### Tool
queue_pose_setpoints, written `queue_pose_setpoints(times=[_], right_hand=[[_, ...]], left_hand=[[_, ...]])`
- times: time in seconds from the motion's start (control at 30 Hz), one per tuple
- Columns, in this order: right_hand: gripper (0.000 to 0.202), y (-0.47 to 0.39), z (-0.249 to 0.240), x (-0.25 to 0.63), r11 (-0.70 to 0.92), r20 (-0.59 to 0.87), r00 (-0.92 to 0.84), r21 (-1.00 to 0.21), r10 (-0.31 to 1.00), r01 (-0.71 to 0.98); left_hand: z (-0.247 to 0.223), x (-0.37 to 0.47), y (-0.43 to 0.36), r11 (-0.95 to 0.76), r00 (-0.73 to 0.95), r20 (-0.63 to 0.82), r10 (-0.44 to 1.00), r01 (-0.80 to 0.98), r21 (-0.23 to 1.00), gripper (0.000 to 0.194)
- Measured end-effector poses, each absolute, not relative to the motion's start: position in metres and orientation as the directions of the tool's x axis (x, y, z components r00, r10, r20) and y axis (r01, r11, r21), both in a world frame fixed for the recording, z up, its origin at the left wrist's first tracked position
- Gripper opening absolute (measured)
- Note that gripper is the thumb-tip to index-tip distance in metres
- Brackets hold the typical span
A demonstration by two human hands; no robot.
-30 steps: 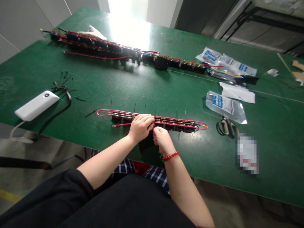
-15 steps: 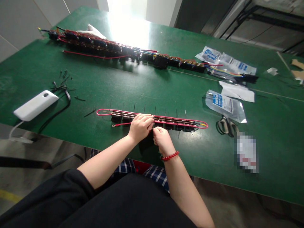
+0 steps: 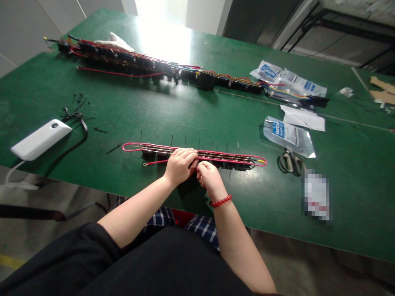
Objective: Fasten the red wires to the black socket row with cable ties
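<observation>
A long narrow black wiring assembly [image 3: 228,158] lies in front of me, with a looped red wire along its top and several thin black ties sticking up from it. Over its middle rests my left hand [image 3: 181,165], fingers together and curled round it. My right hand [image 3: 208,174] is pinched close beside the left fingertips, at the near edge of the assembly; what it pinches is too small to make out. A red wire end with a ring terminal [image 3: 145,164] sticks out left of my left hand.
Across the back of the green table [image 3: 138,107] runs a longer wired assembly [image 3: 123,61]. On the left are a white device [image 3: 40,139] and scattered black ties [image 3: 75,113]. To the right lie plastic bags [image 3: 290,135], scissors [image 3: 291,162] and a blurred packet [image 3: 317,195].
The whole view has shifted slightly, so the table things sit a little further left. My right hand has turned slightly beside the left fingertips; my left hand keeps its hold.
</observation>
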State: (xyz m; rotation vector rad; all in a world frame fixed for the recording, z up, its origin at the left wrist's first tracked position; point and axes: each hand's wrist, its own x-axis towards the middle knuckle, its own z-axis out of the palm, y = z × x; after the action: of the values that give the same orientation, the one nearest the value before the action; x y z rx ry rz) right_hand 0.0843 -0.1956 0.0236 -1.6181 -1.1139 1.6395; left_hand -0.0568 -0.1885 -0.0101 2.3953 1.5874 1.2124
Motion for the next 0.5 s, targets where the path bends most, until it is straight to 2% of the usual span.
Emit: queue_pose_setpoints(times=[0.23, 0.5], right_hand=[[0.018, -0.191, 0.017, 0.088, -0.334, -0.384, -0.077, -0.872, 0.920, 0.359], [0.024, -0.189, 0.033, 0.087, -0.239, -0.355, -0.067, -0.746, 0.933, 0.621]], left_hand=[[-0.009, -0.056, -0.188, -0.477, 0.168, 0.586, 0.793, 0.769, 0.425, 0.011], [-0.009, -0.056, -0.188, -0.478, 0.157, 0.586, 0.795, 0.757, 0.445, 0.012]])
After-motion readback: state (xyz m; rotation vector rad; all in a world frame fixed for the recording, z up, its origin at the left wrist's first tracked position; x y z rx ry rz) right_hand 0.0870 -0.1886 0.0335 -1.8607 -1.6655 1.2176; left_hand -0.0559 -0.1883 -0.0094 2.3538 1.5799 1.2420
